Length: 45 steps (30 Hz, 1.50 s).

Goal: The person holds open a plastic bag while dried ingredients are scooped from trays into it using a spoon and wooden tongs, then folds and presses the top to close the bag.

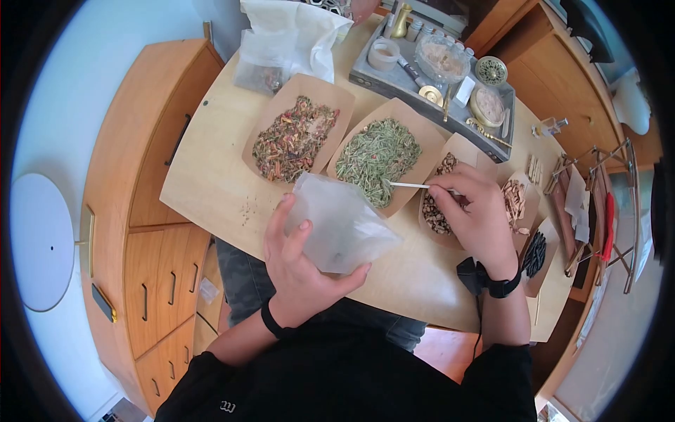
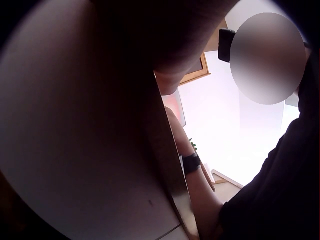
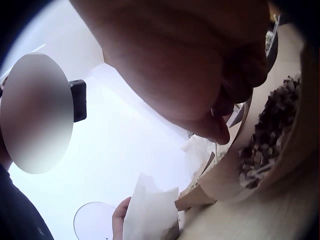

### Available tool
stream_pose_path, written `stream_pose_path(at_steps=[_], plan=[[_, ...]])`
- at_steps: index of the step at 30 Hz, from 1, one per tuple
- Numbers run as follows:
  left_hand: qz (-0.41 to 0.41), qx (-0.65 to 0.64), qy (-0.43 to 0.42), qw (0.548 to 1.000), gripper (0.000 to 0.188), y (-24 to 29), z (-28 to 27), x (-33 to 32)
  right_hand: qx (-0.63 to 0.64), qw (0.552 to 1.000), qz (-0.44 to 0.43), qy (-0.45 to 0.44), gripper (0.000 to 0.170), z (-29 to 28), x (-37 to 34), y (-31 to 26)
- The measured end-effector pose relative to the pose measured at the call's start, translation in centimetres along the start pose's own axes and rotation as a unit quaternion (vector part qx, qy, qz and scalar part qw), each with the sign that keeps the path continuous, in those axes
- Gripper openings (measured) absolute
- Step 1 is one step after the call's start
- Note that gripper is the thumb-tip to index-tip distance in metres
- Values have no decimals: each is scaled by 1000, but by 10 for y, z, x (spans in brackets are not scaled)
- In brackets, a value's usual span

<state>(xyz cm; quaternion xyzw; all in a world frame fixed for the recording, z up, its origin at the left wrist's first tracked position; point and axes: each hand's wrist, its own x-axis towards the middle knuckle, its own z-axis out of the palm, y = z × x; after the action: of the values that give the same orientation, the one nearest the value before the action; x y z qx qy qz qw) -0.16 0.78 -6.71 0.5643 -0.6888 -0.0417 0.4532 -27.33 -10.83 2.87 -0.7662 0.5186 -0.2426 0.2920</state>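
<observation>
My left hand holds a translucent white pouch near the table's front edge, fingers behind it and thumb at its lower side. A small dark patch shows through the pouch. My right hand pinches a thin white stick-like tool, whose tip lies in green dried herb in a paper tray. In the right wrist view, the right hand is above a tray of dark chopped pieces, and the pouch is at the bottom. The left wrist view hides the left hand's grip.
Left of the herb lies a tray of reddish dried petals, with a white bag behind. A grey tray holds bowls and brass pieces. Trays of brown chips and black sticks stand right, near a metal rack.
</observation>
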Motion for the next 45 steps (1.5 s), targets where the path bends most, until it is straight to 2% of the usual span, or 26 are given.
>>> stream_pose_path(at_steps=[2,10,13,15,16,18,22,24,33,37,39,40,42,43,45], plan=[[0,-3,-1,1000,122,1,0,0,51,998,27,3,13,8,-1,-1],[2,2,1,1000,122,0,0,0,96,995,33,22,13,-1,-6,-4],[2,3,0,1000,123,0,0,-1,58,998,10,-28,12,-13,-11,-19],[5,-1,3,1000,123,-1,1,-1,76,994,-74,-34,10,-12,-12,-20],[9,-4,7,1000,124,-1,1,-1,76,994,-73,-33,10,-11,-11,-17],[10,-4,7,1000,123,-1,1,-1,-21,998,-31,58,10,-8,-5,-8],[10,-3,6,1000,123,-1,0,0,-47,997,-10,54,11,-6,-3,-1],[8,0,4,1000,123,0,0,0,10,1000,13,6,13,-1,-5,-1],[6,4,4,1000,122,0,1,-1,105,993,39,27,14,12,-5,5],[4,-3,9,1000,122,-1,2,-1,95,995,32,13,13,-4,-8,-8],[4,-4,11,1000,122,-1,2,-1,83,995,-48,-18,12,-8,-11,-16],[5,-6,11,1000,122,-1,3,-1,83,995,-47,-18,12,-7,-11,-16],[4,-2,8,1000,122,0,2,-1,37,992,-119,23,10,-3,-11,-13],[4,3,6,1000,123,1,1,-1,37,992,-118,23,10,-4,-9,-11],[2,3,3,1000,123,1,0,-1,-38,997,-29,68,10,-9,-3,-5]])
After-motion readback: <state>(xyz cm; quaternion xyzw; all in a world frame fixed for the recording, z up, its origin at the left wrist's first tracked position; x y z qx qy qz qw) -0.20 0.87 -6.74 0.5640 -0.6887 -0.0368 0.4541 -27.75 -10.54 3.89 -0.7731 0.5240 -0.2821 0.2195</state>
